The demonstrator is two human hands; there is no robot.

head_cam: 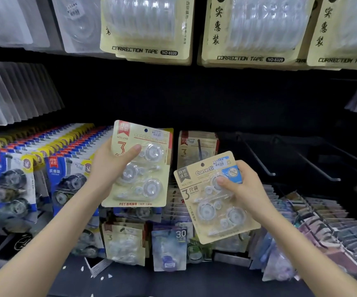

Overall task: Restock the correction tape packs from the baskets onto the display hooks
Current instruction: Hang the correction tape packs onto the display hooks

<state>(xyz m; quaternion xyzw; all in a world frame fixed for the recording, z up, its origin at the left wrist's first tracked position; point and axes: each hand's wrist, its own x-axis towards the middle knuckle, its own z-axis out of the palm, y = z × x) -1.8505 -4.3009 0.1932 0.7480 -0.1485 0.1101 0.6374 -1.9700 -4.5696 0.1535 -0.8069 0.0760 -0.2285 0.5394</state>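
Observation:
My left hand (109,166) grips a cream correction tape pack (140,168) by its left edge, thumb across the front. It is held upright before the dark display wall. My right hand (246,189) pinches a second cream pack with a blue sticker (214,202), tilted to the left, thumb on its blister. Behind the two packs a few similar cream packs (196,146) hang on a hook. To the right, bare black hooks (258,159) stick out from the wall. No basket is in view.
Rows of blue-and-yellow tape packs (34,168) hang at the left. Large cream correction tape packs (149,28) hang above. Lower hooks carry mixed packs (169,243), with more rows at the lower right (323,221). Clear plastic packs (12,93) fill the upper left.

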